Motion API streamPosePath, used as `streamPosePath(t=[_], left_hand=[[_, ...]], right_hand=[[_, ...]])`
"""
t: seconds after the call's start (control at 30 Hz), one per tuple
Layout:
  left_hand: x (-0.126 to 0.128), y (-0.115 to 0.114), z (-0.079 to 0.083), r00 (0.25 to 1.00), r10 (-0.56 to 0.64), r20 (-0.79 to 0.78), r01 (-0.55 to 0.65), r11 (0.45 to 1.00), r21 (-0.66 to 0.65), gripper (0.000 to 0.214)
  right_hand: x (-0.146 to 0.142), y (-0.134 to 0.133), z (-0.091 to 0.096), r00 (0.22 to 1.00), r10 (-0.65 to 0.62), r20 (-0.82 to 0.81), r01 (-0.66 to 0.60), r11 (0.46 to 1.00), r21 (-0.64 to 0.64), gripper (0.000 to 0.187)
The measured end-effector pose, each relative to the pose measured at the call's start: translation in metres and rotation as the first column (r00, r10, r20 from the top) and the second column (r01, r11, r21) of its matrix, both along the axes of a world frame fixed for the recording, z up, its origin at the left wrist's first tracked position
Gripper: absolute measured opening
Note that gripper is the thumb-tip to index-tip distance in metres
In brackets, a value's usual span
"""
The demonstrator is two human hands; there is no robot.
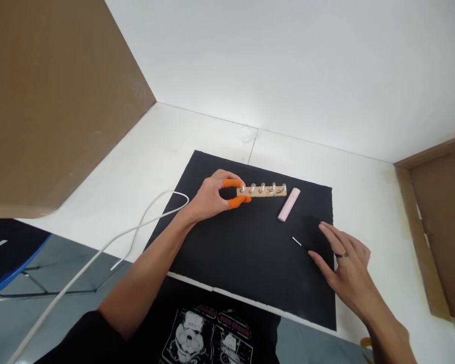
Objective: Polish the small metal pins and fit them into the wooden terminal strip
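Left hand [212, 197] pinches wooden strip [263, 192]; right hand [345, 263] spread, pink tube [288, 204] between

Pinching the left end of a wooden strip [263, 191], set with a row of metal pegs, between orange-capped fingers of the left hand [212, 197], on a black mat [246, 258]. Just beside its other end, a pink cylinder [288, 204]. Holding the ringed right hand [345, 263] open, fingers spread, near a thin metal-tipped tool [300, 243].

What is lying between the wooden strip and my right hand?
Head view: a pink cylinder and a thin silver-tipped tool lie on the black mat between the wooden strip and the right hand.
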State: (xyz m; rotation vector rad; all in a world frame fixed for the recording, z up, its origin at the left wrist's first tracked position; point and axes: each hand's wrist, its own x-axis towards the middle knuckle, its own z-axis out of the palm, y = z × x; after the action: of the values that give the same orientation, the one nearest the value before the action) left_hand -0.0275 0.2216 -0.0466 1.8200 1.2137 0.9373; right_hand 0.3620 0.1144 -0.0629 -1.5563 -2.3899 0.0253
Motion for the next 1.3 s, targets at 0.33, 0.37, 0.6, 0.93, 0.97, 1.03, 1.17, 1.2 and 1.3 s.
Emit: streamPosePath(t=[0.33, 0.37, 0.6, 0.93, 0.97, 1.03, 1.17, 1.2, 1.3], left_hand=[[-0.009, -0.001, -0.007, 0.988, 0.11, -0.109, -0.106, 0.993, 0.042, 0.015], [-0.009, -0.003, -0.007, 0.98, 0.148, -0.13, -0.142, 0.989, 0.051, 0.015], [0.007, -0.017, -0.024, 0.779, 0.558, -0.285, -0.557, 0.825, 0.092, 0.011], [0.079, -0.062, -0.023, 0.719, 0.592, -0.364, -0.649, 0.76, -0.048, 0.029], [0.086, -0.069, -0.019, 0.751, 0.555, -0.357, -0.614, 0.786, -0.07, 0.027], [0.091, -0.081, -0.011, 0.804, 0.489, -0.339, -0.548, 0.831, -0.101, 0.03], [0.069, -0.087, 0.0, 0.837, 0.432, -0.336, -0.493, 0.862, -0.118, 0.034], [0.058, -0.084, 0.0, 0.824, 0.443, -0.352, -0.508, 0.854, -0.114, 0.031], [0.029, -0.063, -0.003, 0.785, 0.452, -0.424, -0.539, 0.835, -0.107, 0.028]], right_hand=[[-0.01, -0.015, -0.013, 1.0, 0.004, 0.004, -0.003, 0.999, -0.05, 0.033], [-0.01, -0.015, -0.014, 1.0, 0.007, 0.004, -0.007, 0.999, -0.047, 0.03], [-0.017, -0.014, -0.018, 0.999, 0.013, -0.037, -0.012, 1.0, 0.025, 0.019], [-0.034, -0.016, -0.016, 0.996, -0.089, -0.013, 0.089, 0.995, 0.045, 0.035], [-0.035, -0.016, -0.016, 0.995, -0.099, -0.015, 0.1, 0.994, 0.041, 0.036], [-0.037, -0.017, -0.017, 0.993, -0.119, -0.02, 0.119, 0.992, 0.033, 0.037], [-0.038, -0.018, -0.02, 0.989, -0.146, -0.038, 0.147, 0.989, 0.019, 0.04], [-0.038, -0.019, -0.02, 0.988, -0.151, -0.043, 0.152, 0.988, 0.017, 0.041], [-0.039, -0.019, -0.022, 0.984, -0.167, -0.054, 0.168, 0.986, 0.012, 0.044]])
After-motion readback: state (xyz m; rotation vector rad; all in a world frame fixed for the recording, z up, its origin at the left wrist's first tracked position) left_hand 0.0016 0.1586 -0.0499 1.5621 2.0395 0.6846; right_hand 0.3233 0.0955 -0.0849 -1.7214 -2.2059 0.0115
